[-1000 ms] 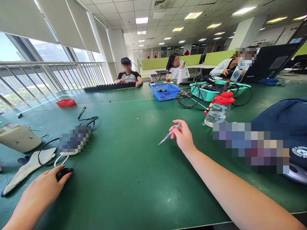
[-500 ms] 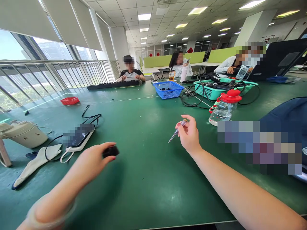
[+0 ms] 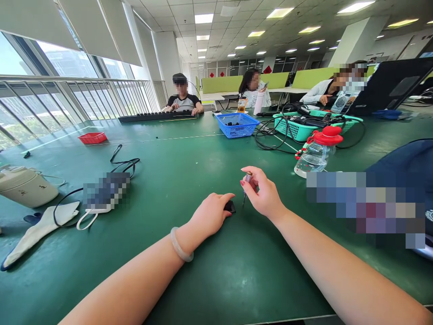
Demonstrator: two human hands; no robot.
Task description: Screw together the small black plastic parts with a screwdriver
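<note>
My left hand (image 3: 210,214) is closed on a small black block (image 3: 230,207), low over the green tabletop (image 3: 182,167); most of the block is hidden by the fingers, so its kind is unclear. Just to the right, my right hand (image 3: 261,192) grips a small screwdriver (image 3: 248,177) by its handle between thumb and fingers. The shaft points down, nearly upright, with its tip beside the block. A narrow gap shows between tip and block.
Ahead stand a blue basket (image 3: 237,125) with black pieces, a green basket (image 3: 297,131) with cables, and a red-lidded bottle (image 3: 316,153). At left lie a red tray (image 3: 92,138), a phone on a cable (image 3: 106,192) and a glove (image 3: 43,232). Several people sit beyond.
My left hand has moved right and slightly forward with the black block, close to my right hand. The screwdriver has swung from slanting to nearly upright.
</note>
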